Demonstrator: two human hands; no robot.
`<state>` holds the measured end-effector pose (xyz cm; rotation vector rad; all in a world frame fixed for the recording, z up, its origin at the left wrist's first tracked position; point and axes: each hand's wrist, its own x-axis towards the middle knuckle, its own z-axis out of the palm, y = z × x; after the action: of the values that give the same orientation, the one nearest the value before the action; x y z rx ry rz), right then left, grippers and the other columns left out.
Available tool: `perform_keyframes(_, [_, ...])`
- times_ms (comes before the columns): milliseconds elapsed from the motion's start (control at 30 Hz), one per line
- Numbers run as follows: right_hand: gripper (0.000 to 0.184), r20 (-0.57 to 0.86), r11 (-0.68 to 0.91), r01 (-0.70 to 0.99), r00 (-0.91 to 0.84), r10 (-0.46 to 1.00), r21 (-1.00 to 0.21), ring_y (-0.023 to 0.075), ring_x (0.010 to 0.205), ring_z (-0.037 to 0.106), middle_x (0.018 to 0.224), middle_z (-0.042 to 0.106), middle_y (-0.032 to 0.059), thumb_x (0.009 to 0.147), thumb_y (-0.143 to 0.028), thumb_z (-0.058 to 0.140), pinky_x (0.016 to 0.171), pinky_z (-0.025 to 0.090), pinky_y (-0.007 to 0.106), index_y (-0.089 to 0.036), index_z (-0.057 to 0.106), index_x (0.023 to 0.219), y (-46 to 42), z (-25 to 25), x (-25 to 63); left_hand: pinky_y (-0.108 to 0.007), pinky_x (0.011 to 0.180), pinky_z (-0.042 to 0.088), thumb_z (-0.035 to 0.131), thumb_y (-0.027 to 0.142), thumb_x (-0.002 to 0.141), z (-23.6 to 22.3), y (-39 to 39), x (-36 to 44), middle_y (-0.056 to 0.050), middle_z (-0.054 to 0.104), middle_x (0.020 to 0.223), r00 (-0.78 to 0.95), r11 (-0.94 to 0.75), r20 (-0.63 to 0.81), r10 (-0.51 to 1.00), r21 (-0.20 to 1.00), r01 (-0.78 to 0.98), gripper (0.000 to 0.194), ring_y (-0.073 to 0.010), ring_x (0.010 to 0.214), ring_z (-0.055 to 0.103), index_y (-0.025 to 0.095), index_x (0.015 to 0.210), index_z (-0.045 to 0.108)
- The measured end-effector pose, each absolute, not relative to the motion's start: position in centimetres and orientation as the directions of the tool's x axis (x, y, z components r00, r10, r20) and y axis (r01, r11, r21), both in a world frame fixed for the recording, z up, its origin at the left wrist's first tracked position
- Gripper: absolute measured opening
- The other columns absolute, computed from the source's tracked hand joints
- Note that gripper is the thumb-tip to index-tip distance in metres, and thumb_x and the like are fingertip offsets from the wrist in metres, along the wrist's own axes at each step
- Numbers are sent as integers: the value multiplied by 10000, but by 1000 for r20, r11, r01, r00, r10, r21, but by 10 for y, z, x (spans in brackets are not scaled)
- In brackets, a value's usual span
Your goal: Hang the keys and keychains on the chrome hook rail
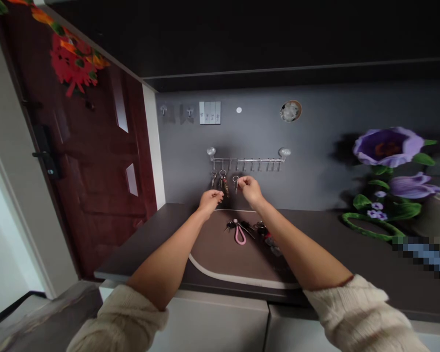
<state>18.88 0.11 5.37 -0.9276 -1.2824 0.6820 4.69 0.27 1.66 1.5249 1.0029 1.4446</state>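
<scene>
My right hand [251, 190] pinches a key ring [236, 179] with a key hanging from it, just below a metal hook rail [247, 160] on the grey wall. Two bunches of keys hang at the rail's left end: one bunch [214, 180] on the first hook, and another [223, 183] with a dark lettered strap. Close below them, my left hand [209, 201] has its fingertips pinched together; whether anything is between them is too small to tell. On a brown mat [212, 249] lie keys with a pink loop strap [240, 235] and more keys [267, 235], partly behind my right forearm.
A dark shelf [260, 39] overhangs the niche. To the right stand purple artificial flowers [388, 146] with a green looped base. A dark red door [106, 171] is at left. The wall carries clear hooks [189, 112], a switch panel [210, 113] and a round hole [290, 111].
</scene>
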Motion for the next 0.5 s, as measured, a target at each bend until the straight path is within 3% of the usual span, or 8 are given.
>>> perform_keyframes(233, [100,367,389,-50,237,899,-920,62,527,492,572,505,-20,703,-124,424,552,445,208,-151,470,618,17,78,173,-204,517,357,521,217,673,6,10,48,-9,537,563,58,-390,386,921,915,105,119,-71,507,462,117,641,578])
perform_keyframes(500, [98,289,331,-73,342,894,-941,75,504,507,578,532,3,689,-103,428,506,447,217,-148,492,630,39,85,160,-205,533,374,521,195,679,7,5,48,-15,547,570,46,-304,301,953,946,111,105,-69,507,463,120,634,581])
